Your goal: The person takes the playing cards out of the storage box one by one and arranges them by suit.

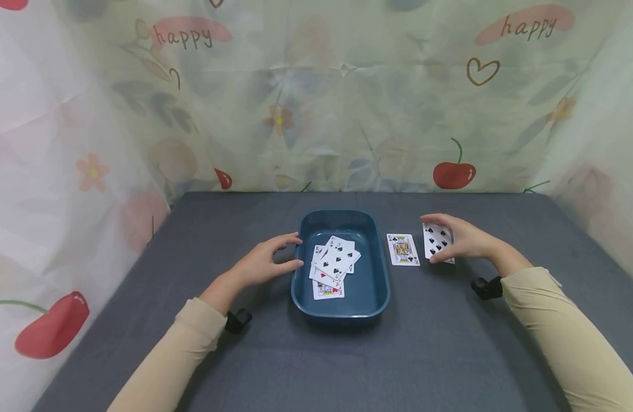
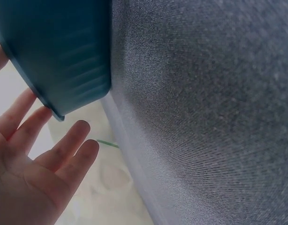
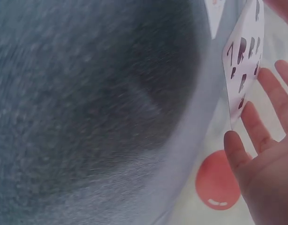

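Our right hand (image 1: 465, 237) pinches the seven (image 1: 436, 238) between thumb and fingers by opposite edges, likely because a thin card offers little else to grasp. Just left of that grip, the king (image 1: 403, 250) lies flat. Beyond it sits the tray (image 1: 371, 289), holding loose cards (image 1: 337, 258); our left hand (image 1: 260, 261), relaxed, touches its rim, probably for steadiness.

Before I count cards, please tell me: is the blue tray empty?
Not empty: the blue tray holds several overlapping playing cards, face up in the head view.
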The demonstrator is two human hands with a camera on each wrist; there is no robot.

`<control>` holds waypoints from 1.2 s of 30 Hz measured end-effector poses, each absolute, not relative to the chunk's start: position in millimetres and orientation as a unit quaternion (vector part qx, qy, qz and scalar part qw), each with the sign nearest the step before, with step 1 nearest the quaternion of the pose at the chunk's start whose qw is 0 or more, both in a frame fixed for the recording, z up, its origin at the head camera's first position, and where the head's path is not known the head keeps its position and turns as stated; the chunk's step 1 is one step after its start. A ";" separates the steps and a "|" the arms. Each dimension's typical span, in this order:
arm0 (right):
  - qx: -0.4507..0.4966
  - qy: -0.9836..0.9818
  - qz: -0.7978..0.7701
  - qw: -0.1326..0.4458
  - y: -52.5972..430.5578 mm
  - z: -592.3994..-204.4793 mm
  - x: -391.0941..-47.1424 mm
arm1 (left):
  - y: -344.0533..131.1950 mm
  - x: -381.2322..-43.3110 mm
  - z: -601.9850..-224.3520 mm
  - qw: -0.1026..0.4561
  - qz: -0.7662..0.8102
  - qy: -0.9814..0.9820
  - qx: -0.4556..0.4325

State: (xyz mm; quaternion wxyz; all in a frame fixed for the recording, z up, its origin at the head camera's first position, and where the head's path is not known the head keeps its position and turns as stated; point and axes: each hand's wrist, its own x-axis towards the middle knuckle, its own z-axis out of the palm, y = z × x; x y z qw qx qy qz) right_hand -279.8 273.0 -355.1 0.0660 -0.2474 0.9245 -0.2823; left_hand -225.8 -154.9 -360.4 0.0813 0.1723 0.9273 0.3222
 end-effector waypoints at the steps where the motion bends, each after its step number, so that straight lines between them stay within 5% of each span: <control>1: -0.248 0.925 -0.280 0.068 274.4 -357.2 -281.1 | -155.0 -225.7 -360.1 0.082 0.323 0.927 0.171; 36: -0.243 0.927 -0.243 0.148 283.5 -377.6 -302.4 | -154.8 -226.4 -360.5 0.086 0.324 0.927 0.171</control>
